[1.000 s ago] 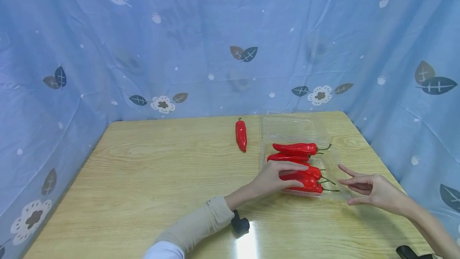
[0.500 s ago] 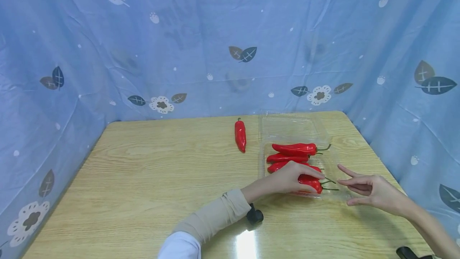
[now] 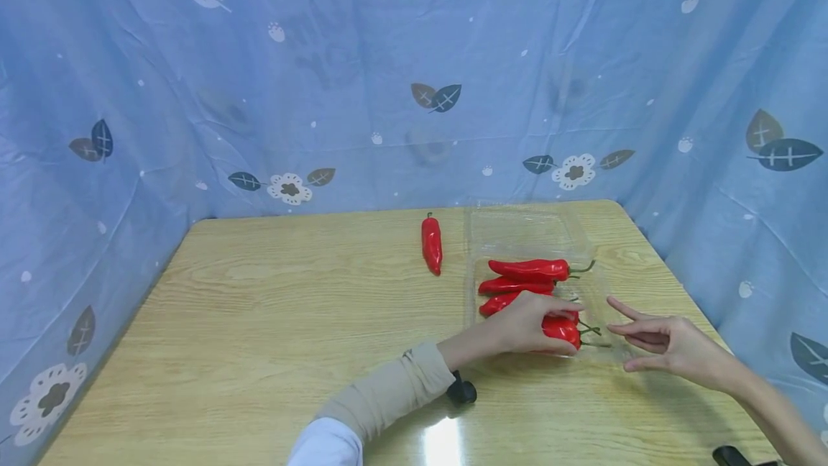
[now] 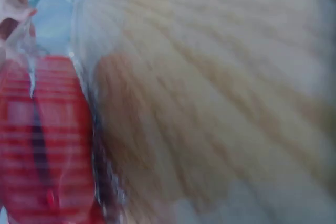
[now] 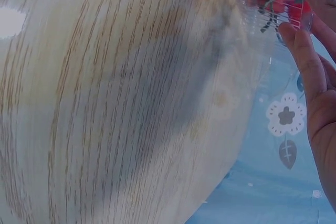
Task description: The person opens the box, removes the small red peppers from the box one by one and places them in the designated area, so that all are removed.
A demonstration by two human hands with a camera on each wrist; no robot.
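Observation:
In the head view, a lidded clear plastic container [image 3: 475, 308] lies open with several red chili peppers [image 3: 530, 269] side by side in it, stems to the right. My left hand [image 3: 525, 323] reaches over the near peppers, its thumb and fingers around the stem end of a red chili pepper [image 3: 561, 331]. It covers part of the peppers beneath. At the container's near right corner, my right hand [image 3: 675, 349] holds the rim between thumb and fingers. Peppers [image 4: 58, 140] show blurred through the wall in the left wrist view.
One more red chili pepper [image 3: 431, 244] lies on the wooden table [image 3: 291, 322], left of the container. The container's clear lid [image 3: 524, 229] is folded back toward the far edge. A blue patterned curtain [image 3: 362, 34] surrounds the table's back and sides.
My left hand has slid right along the near peppers toward their stems, and the stems there have shifted a little. The right hand stays at the container's corner.

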